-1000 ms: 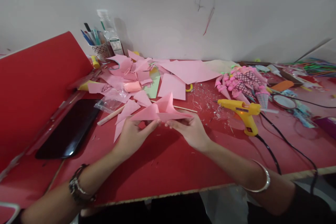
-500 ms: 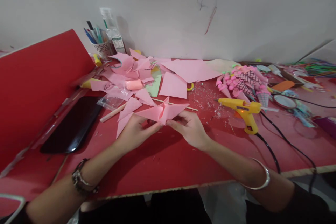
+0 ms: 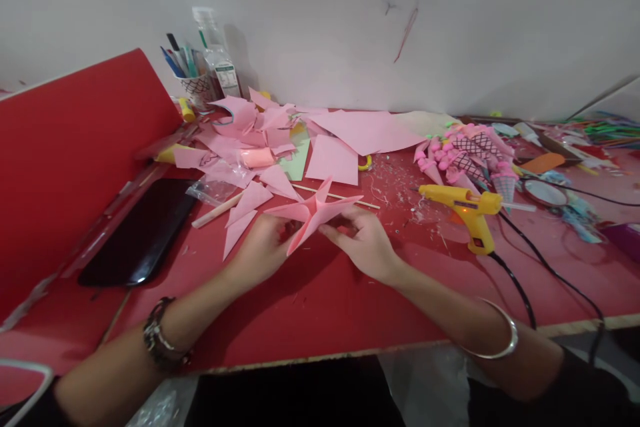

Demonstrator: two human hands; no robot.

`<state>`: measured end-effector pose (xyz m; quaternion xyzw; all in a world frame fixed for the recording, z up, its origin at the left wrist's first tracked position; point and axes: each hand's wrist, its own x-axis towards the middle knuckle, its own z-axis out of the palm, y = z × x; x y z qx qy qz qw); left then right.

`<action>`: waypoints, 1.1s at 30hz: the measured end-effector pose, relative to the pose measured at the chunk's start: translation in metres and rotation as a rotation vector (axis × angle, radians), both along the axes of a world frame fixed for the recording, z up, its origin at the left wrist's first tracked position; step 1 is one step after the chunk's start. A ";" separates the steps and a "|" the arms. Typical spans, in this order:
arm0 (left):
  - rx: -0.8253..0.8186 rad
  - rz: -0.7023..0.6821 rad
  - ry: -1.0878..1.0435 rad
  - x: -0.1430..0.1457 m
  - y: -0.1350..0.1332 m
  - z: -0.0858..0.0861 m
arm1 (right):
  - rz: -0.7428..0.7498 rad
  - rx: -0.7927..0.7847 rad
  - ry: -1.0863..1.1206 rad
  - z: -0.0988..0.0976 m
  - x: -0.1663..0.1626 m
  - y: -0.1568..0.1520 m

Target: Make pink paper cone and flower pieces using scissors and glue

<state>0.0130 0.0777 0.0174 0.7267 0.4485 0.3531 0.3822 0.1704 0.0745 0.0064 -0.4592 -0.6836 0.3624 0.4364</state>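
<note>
A folded pink paper piece [image 3: 313, 213] with several pointed flaps is held just above the red table [image 3: 325, 307] near its middle. My left hand [image 3: 263, 250] grips its left side with fingers curled under the paper. My right hand [image 3: 365, 243] pinches its right side, thumb on top. A watch sits on my left wrist and a silver bangle on my right forearm.
Pink paper scraps [image 3: 280, 140] are piled behind the hands, with a thin wooden stick [image 3: 345, 199]. A yellow glue gun [image 3: 467, 210] with a black cord stands at right, near pink paper cones [image 3: 463, 157]. A black phone [image 3: 140, 233] and a red sheet [image 3: 65, 147] lie left; a pen cup [image 3: 193, 83] is at the back.
The paper has been folded in from a wider, flatter shape to a tighter star-like form, and both hands have closed in toward its centre.
</note>
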 end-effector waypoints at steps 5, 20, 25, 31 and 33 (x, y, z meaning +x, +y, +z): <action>0.020 -0.034 -0.017 0.001 0.001 -0.002 | 0.061 0.151 -0.153 -0.001 0.003 0.002; 0.052 0.032 -0.009 0.006 0.001 -0.004 | 0.010 0.341 -0.329 0.001 0.001 0.000; 0.032 -0.115 -0.014 0.002 -0.001 0.000 | 0.047 0.315 -0.283 0.001 0.001 -0.002; 0.080 -0.133 0.033 0.001 -0.005 -0.004 | 0.226 0.171 -0.220 0.003 0.000 -0.007; 0.130 -0.093 0.045 0.001 -0.006 -0.006 | 0.236 0.163 -0.231 0.004 -0.002 -0.008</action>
